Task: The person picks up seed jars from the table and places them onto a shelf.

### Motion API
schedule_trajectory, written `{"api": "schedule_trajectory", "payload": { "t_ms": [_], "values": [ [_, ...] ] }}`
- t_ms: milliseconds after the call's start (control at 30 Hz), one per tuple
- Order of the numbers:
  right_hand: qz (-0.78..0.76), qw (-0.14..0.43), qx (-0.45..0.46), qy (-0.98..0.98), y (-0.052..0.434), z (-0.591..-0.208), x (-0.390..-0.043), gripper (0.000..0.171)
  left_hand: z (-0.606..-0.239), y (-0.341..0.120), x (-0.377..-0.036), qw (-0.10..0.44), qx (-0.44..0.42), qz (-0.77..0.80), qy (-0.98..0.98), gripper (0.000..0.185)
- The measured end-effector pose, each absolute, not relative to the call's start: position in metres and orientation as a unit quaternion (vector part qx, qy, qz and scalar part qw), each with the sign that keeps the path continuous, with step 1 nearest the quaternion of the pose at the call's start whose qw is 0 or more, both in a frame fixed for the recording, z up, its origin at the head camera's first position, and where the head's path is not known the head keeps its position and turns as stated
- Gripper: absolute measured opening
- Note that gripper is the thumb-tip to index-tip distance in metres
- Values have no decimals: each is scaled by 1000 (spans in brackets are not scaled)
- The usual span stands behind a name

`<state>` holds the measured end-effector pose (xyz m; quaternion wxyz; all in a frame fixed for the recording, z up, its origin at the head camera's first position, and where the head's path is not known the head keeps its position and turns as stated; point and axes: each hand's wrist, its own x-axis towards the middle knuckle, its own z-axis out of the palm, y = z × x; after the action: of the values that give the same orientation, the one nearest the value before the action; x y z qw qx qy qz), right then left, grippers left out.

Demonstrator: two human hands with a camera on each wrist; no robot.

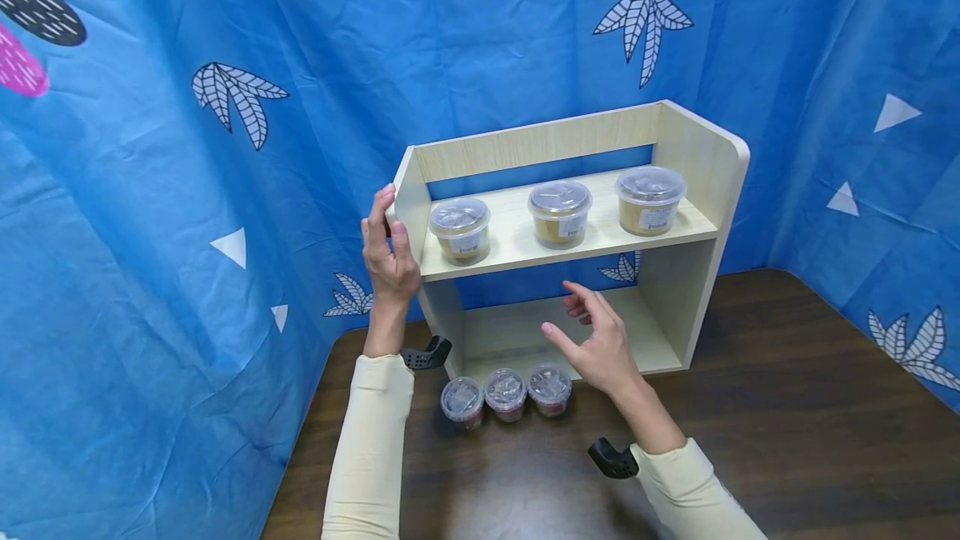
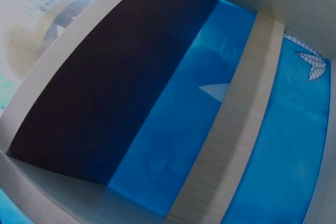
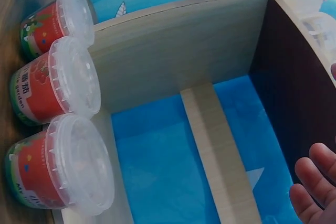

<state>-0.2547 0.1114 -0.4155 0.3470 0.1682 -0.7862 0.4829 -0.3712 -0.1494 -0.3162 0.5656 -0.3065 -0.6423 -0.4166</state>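
Left hand flat against the left side panel of the wooden shelf, fingers straight up along its edge, thumb near the front — pressing, not curled round anything. Right hand loose and empty in front of the lower opening, fingers slightly bent, touching nothing.

On the upper board, three tubs with yellowish filling and clear lids: the left tub, the middle tub, the right tub, each apart from the next. On the dark surface, just before the lower board of the shelf, three small red-labelled cups in a row, touching or almost touching; in the right wrist view the same cups lying close against the front edge.

Possible trouble, as a judgement: a push from the left hand too strong, and the light shelf sliding or tipping to the right — upper tubs then shifting or falling. Also a careless reach with the right hand between the cups, knocking one over or rolling it toward the edge of the surface.
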Motion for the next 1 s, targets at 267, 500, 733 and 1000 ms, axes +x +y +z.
{"api": "schedule_trajectory", "payload": {
  "t_ms": [267, 500, 733, 1000],
  "values": [
    [480, 330, 150, -799, 114, -426, -253, 62, -315, -149, -371, 569, -305, -418, -639, 45],
    [483, 304, 128, -811, 117, -436, -252, 63, -314, -149, -371, 570, -307, -413, -641, 45],
    [493, 282, 114, -815, 116, -446, -252, 64, -314, -148, -371, 571, -302, -414, -641, 45],
    [495, 281, 114, -814, 115, -457, -253, 64, -315, -148, -373, 576, -303, -420, -632, 44]
  ]
}}
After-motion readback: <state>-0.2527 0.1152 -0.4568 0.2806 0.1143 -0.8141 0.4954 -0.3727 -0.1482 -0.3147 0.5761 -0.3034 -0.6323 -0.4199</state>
